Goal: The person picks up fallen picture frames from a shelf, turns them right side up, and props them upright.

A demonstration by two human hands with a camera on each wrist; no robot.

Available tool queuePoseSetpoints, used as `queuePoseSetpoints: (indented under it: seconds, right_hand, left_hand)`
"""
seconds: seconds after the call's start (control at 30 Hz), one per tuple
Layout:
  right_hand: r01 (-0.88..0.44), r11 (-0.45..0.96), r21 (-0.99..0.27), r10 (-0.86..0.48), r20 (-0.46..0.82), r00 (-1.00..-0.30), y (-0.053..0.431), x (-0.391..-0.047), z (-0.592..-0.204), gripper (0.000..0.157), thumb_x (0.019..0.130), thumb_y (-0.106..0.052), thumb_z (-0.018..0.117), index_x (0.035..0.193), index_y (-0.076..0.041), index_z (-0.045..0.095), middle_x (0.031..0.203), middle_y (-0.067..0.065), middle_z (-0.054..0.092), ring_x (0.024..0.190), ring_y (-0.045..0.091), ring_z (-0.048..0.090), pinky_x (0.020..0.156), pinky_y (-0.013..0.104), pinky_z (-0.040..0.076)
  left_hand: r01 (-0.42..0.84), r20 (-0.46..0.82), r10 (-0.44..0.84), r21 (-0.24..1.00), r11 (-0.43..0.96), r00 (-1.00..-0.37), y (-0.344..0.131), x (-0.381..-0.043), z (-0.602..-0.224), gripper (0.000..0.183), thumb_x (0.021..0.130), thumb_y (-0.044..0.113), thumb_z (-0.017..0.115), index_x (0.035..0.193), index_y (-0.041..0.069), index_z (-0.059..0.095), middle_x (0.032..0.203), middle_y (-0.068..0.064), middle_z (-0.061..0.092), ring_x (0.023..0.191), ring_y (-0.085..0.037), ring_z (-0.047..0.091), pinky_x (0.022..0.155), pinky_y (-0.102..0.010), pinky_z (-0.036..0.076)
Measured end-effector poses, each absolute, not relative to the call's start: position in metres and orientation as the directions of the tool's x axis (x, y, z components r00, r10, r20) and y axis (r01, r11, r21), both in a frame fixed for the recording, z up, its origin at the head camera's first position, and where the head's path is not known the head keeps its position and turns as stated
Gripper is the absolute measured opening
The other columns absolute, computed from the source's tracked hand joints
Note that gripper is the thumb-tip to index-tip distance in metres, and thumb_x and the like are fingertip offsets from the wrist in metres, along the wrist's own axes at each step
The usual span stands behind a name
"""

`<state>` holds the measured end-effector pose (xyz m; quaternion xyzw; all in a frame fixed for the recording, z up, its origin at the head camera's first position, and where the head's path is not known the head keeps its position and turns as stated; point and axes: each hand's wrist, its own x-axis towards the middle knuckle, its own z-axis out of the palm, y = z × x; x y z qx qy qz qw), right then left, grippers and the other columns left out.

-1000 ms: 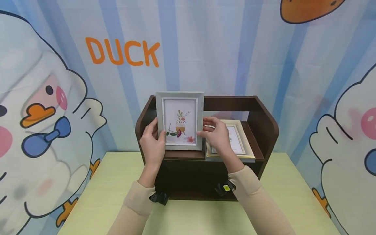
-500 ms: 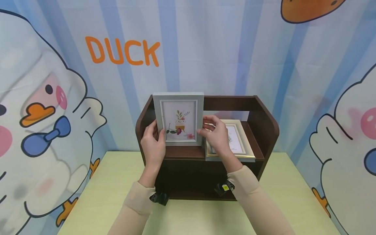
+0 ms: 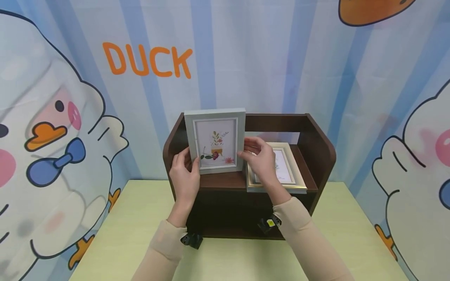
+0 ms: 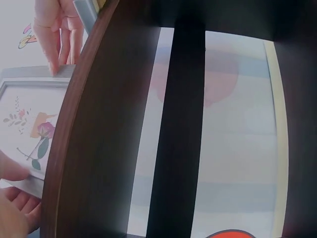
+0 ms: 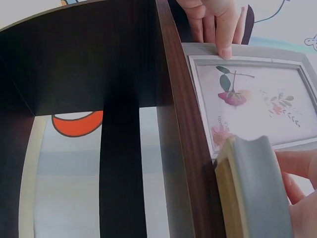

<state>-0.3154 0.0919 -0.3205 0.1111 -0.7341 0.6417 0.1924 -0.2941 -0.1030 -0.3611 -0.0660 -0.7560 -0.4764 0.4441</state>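
A picture frame with a pale grey border and a flower-and-vase print stands nearly upright on the upper shelf's left part. My left hand holds its lower left edge, thumb in front and fingers partly hidden at the side and behind. On the opposite edge, my right hand grips with the thumb at the front. Both wrist views show the same frame between the two hands. To its right lies another frame, cream with a gold line, on at least one bluish-grey frame; my right forearm covers part of them.
The dark brown two-level shelf has raised side panels and a back rail. Its lower compartment is open at the front. It stands on a pale yellow table before a duck-print curtain.
The held frame has moved back on the shelf, its bottom edge now farther from the front. It has also turned slightly. Both hands have kept hold of it.
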Motion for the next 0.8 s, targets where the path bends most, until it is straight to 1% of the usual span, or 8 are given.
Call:
queuePoseSetpoints:
  seconds: [0.17,0.4,0.53,0.7,0.8]
  right_hand:
    - [-0.470,0.155,-0.869,0.113,0.488,-0.865,0.096,-0.315,-0.319,0.040,0.072,-0.008,0.072,0.109,-0.006,0.058,0.108,0.011,0.061,0.099,0.020,0.060,0.086,0.031,0.048]
    - [-0.589,0.162,-0.792,0.104,0.607,-0.788,0.103,-0.320,-0.318,0.043,0.073,-0.018,0.072,0.113,-0.010,0.056,0.112,0.009,0.059,0.104,0.017,0.057,0.088,0.028,0.047]
    - [-0.622,0.200,-0.757,0.095,0.647,-0.757,0.100,-0.312,-0.306,0.040,0.075,-0.015,0.070,0.112,-0.009,0.057,0.111,0.008,0.060,0.104,0.016,0.057,0.088,0.028,0.047]
    - [-0.630,0.223,-0.744,0.082,0.659,-0.748,0.092,-0.288,-0.280,0.038,0.076,-0.004,0.067,0.111,0.002,0.056,0.110,0.018,0.059,0.104,0.026,0.057,0.090,0.036,0.045]
    - [-0.636,0.225,-0.738,0.073,0.664,-0.744,0.089,-0.281,-0.272,0.037,0.076,0.000,0.066,0.111,0.005,0.055,0.110,0.021,0.059,0.104,0.030,0.056,0.090,0.039,0.045]
  left_hand:
    - [0.523,0.734,-0.335,0.665,0.533,-0.591,-0.102,-0.294,-0.363,0.031,0.080,0.014,0.065,0.109,0.007,0.058,0.097,-0.008,0.056,0.087,-0.015,0.060,0.073,-0.026,0.052]
    - [0.539,0.743,-0.338,0.658,0.527,-0.577,-0.102,-0.291,-0.365,0.030,0.078,0.016,0.067,0.106,0.009,0.059,0.094,-0.008,0.057,0.085,-0.015,0.060,0.071,-0.029,0.052]
    - [0.547,0.756,-0.337,0.644,0.535,-0.561,-0.102,-0.290,-0.366,0.030,0.077,0.018,0.068,0.105,0.009,0.060,0.093,-0.007,0.058,0.082,-0.015,0.061,0.068,-0.030,0.053]
    - [0.569,0.769,-0.336,0.632,0.527,-0.544,-0.101,-0.288,-0.367,0.029,0.076,0.017,0.069,0.102,0.008,0.061,0.090,-0.006,0.058,0.077,-0.014,0.061,0.065,-0.030,0.053]
    - [0.581,0.779,-0.337,0.622,0.524,-0.529,-0.099,-0.287,-0.367,0.028,0.075,0.017,0.070,0.100,0.007,0.061,0.088,-0.005,0.058,0.076,-0.013,0.060,0.064,-0.029,0.053]
